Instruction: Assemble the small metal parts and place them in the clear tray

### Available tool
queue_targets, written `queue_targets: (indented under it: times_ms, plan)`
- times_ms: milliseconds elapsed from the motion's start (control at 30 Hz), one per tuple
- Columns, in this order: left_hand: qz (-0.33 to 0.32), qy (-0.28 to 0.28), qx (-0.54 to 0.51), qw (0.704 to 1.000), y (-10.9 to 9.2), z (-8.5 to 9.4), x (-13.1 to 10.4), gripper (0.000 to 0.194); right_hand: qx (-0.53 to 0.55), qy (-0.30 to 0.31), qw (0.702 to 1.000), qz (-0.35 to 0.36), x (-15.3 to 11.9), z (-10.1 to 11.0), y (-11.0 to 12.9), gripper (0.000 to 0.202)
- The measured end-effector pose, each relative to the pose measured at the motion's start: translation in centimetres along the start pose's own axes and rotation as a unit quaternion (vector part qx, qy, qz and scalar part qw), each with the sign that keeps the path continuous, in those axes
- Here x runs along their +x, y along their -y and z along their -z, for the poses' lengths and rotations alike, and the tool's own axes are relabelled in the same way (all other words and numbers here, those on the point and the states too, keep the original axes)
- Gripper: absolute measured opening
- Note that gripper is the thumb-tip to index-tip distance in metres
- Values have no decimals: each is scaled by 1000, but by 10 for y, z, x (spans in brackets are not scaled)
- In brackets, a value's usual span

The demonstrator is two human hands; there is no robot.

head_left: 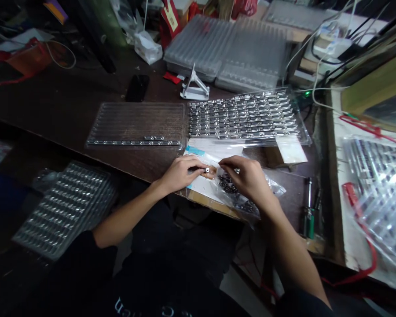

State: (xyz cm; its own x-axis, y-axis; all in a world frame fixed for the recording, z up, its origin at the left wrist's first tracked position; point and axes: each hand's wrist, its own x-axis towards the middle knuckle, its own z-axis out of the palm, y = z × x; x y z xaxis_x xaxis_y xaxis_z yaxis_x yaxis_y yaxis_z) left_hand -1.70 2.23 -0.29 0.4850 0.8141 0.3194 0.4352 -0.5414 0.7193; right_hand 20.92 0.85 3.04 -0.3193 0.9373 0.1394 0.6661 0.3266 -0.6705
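Note:
My left hand (185,172) is closed, pinching a small silvery metal part (207,170) between thumb and fingertips. The part is held above a brown patch (212,172) on a white board (202,187). Just to the right, my right hand (246,176) is closed in a pinch; whatever its fingertips hold is too small to make out. Under and beside my right hand lies a clear plastic bag (273,185) with many small dark parts (227,182). Behind my hands, a clear ridged tray (244,116) carries rows of silvery metal parts. Left of it, another ridged tray (135,119) has such parts along its front.
Stacked clear trays (198,44), a white stand (195,88) and a black phone (137,88) occupy the back. A small box (288,152) and a green-handled screwdriver (309,220) are at right. Filled trays (66,207) stand low on the left; more trays (383,189) lie far right.

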Motion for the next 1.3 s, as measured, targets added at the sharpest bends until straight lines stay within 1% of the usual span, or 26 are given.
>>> queue_targets:
  times_ms: [67,167,267,300,367,433,467,500,600,667,767,867,933,1000,1100,1300]
  plan:
    - [-7,-4,9,1000,1,-2,-1,13,-15,-8,1000,3,1,-5,-1,21]
    - [-2,-8,7,1000,2,-4,-3,14,-34,22,999,16,1,-13,-1,20]
    - [2,-6,-15,1000,2,-5,-3,15,-56,50,997,11,2,-19,1,19]
    - [5,-14,-22,1000,1,-4,-3,14,-64,51,997,9,3,-21,2,19]
    - [21,-54,-27,998,0,-1,-4,12,-60,50,997,14,3,-22,5,19]
    - [41,-90,-5,995,-1,3,-8,11,-41,60,997,32,3,-24,8,19]
    - [51,-90,19,994,-2,5,-10,12,-41,68,996,43,3,-26,10,19]
    - [56,-78,48,994,-2,6,-13,13,-55,77,994,54,2,-28,12,21]
    - [52,-17,118,992,-1,8,-20,15,-152,85,982,71,0,-34,17,25]
    - [50,-8,131,990,0,8,-22,16,-188,97,975,69,0,-36,19,27]
    - [65,-29,120,990,-1,5,-19,11,-159,115,979,48,0,-28,17,27]
    - [62,-57,85,993,-8,0,-11,8,-136,113,984,11,-1,-9,11,23]
    - [46,-64,62,995,-14,-6,-5,6,-162,125,979,-18,-3,3,8,19]
    - [35,-59,49,996,-19,-12,0,6,-189,149,970,-35,-4,9,7,16]
    - [36,-46,49,997,-22,-20,5,7,-205,173,963,-30,-6,9,9,13]
    - [44,-31,53,997,-15,-27,6,7,-213,179,960,-21,-6,4,12,14]
